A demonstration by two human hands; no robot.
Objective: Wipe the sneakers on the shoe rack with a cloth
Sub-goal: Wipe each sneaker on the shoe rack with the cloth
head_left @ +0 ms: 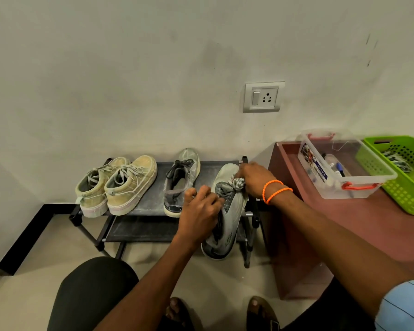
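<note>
Grey sneaker (pixel 227 211) gripped steady by the left hand (pixel 201 211) while the right hand (pixel 256 179) clutches the cloth (pixel 238 183), wiping its toe.

Wall (pixel 129 68): pale, scuffed plaster; switch-and-socket plate (pixel 263 97) above right hand (pixel 256 180). Floor (pixel 29 299): beige tile, black skirting (pixel 24 237). Maroon desk (pixel 344 218), right of that hand.

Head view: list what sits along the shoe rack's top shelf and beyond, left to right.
Beige sneaker pair → lone grey sneaker → grey sneaker held by the left hand, right hand wiping it with the cloth → clear plastic box → green basket.
</note>
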